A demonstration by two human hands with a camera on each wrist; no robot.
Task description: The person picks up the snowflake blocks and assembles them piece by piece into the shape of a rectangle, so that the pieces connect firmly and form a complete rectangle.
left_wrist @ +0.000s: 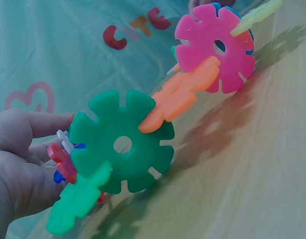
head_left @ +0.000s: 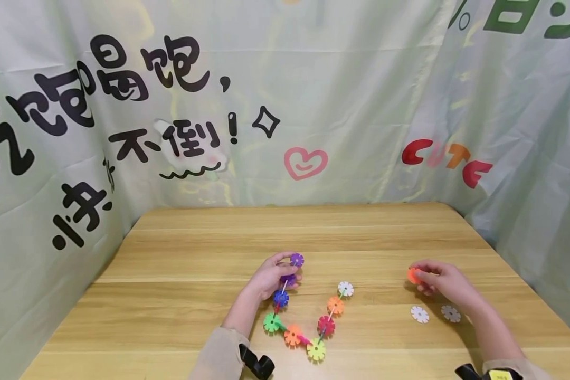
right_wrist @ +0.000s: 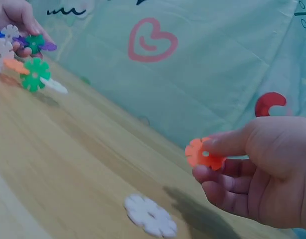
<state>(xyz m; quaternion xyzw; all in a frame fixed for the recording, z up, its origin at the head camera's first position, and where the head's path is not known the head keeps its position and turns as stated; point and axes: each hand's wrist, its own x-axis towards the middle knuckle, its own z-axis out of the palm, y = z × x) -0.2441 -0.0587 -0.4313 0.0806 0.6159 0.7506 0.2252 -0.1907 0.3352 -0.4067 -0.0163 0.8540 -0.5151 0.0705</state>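
Note:
A U-shaped chain of slotted snowflake discs [head_left: 272, 322] lies over the middle of the table, in many colours. My left hand [head_left: 269, 277] grips its left end, around the purple discs [head_left: 296, 259]. The right end finishes in a white disc [head_left: 345, 288]. In the left wrist view a large green disc [left_wrist: 93, 134] and a pink disc [left_wrist: 193, 37] show close up. Away to the right, my right hand [head_left: 439, 277] pinches a loose orange snowflake disc [right_wrist: 194, 152] between thumb and fingers, held above the table.
Two loose white discs [head_left: 419, 314] [head_left: 450, 313] lie flat on the wooden table [head_left: 195, 243] below my right hand. Printed fabric curtains [head_left: 351, 105] stand behind the table and along both sides.

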